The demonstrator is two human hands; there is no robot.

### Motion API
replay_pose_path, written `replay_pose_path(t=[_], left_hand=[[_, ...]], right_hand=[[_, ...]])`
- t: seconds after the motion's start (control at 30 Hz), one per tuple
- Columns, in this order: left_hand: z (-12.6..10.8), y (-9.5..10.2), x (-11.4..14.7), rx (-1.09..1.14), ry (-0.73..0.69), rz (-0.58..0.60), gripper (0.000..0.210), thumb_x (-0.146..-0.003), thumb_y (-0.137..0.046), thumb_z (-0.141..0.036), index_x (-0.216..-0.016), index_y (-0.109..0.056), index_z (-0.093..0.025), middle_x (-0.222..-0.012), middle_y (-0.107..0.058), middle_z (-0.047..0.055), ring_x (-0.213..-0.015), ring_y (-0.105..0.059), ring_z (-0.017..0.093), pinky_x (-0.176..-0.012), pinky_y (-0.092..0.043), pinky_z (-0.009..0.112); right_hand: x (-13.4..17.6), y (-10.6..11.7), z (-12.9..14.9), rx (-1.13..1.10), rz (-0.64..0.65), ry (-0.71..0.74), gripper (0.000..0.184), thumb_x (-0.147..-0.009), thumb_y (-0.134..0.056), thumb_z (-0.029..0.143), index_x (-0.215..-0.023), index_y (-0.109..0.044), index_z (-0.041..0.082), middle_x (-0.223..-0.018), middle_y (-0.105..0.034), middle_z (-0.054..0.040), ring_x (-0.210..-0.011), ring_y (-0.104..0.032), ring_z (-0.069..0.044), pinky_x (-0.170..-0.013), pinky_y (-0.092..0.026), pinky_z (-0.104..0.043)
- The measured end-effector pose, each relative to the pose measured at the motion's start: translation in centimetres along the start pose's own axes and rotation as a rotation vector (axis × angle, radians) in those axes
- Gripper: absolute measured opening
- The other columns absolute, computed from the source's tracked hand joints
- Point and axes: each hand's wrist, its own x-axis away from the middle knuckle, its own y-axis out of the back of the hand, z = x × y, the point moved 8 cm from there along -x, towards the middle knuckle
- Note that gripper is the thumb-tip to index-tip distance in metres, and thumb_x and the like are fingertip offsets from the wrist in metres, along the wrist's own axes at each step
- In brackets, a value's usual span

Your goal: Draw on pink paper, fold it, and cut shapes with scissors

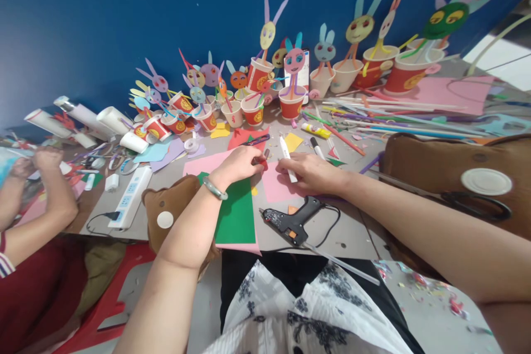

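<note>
My right hand (311, 172) is closed around a white marker pen (284, 149), which points up and away over a pink paper sheet (276, 188). To its left, my left hand (240, 165), with a bangle on the wrist, pinches a small dark red piece (264, 164) whose kind I cannot make out. Green paper (238, 215) lies under the left forearm on more pink paper. Just in front of my body rests a black hot glue gun (290, 227) with a clear glue stick in its back. Beyond the hands are a black-capped marker (317, 148) and a yellow glue tube (316, 130).
Paper cups with rabbit-faced figures (292, 100) line the blue wall. Pipe cleaners (385, 119) spread at right, near a brown plush bag (440, 182). Another brown plush item (170, 204) and a power strip (131, 199) sit left. A co-worker's arms (45, 199) are at far left.
</note>
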Motion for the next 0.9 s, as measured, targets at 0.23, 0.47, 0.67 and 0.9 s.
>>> replay_pose_path(t=[0.23,0.47,0.67,0.9], left_hand=[[0.2,0.1,0.1,0.101,0.002,0.010,0.021,-0.081,-0.067,-0.022,-0.099,-0.073,-0.015,-0.098,-0.075,0.008,-0.086,-0.068,0.019,-0.079,-0.051,0.029],[0.3,1.0,0.2,0.191,0.036,-0.011,0.017,-0.082,-0.063,-0.019,-0.095,-0.074,-0.015,-0.097,-0.075,0.007,-0.087,-0.068,0.018,-0.080,-0.050,0.028],[0.7,-0.1,-0.1,0.256,0.010,0.044,0.015,-0.079,-0.072,-0.026,-0.089,-0.074,-0.015,-0.089,-0.074,0.005,-0.083,-0.067,0.017,-0.077,-0.048,0.028],[1.0,-0.5,-0.4,0.326,0.020,0.046,0.008,-0.078,-0.072,-0.022,-0.082,-0.074,-0.016,-0.084,-0.075,0.004,-0.081,-0.068,0.017,-0.076,-0.048,0.029]], right_hand=[[0.1,0.2,0.1,-0.015,-0.035,0.014,0.014,-0.092,-0.056,0.030,-0.099,-0.064,0.020,-0.081,-0.063,-0.0065,-0.072,-0.056,-0.019,-0.067,-0.036,-0.028],[0.2,0.3,0.2,-0.007,-0.071,0.047,0.015,-0.090,-0.058,0.030,-0.100,-0.064,0.021,-0.080,-0.064,-0.0058,-0.073,-0.057,-0.019,-0.065,-0.037,-0.028],[0.2,0.2,-0.1,0.025,-0.050,0.032,0.017,-0.091,-0.057,0.029,-0.103,-0.065,0.020,-0.082,-0.065,-0.0071,-0.073,-0.058,-0.020,-0.063,-0.037,-0.027],[0.3,0.4,0.1,0.021,-0.078,0.041,0.018,-0.093,-0.055,0.032,-0.102,-0.066,0.020,-0.083,-0.067,-0.0076,-0.073,-0.061,-0.019,-0.064,-0.041,-0.027]])
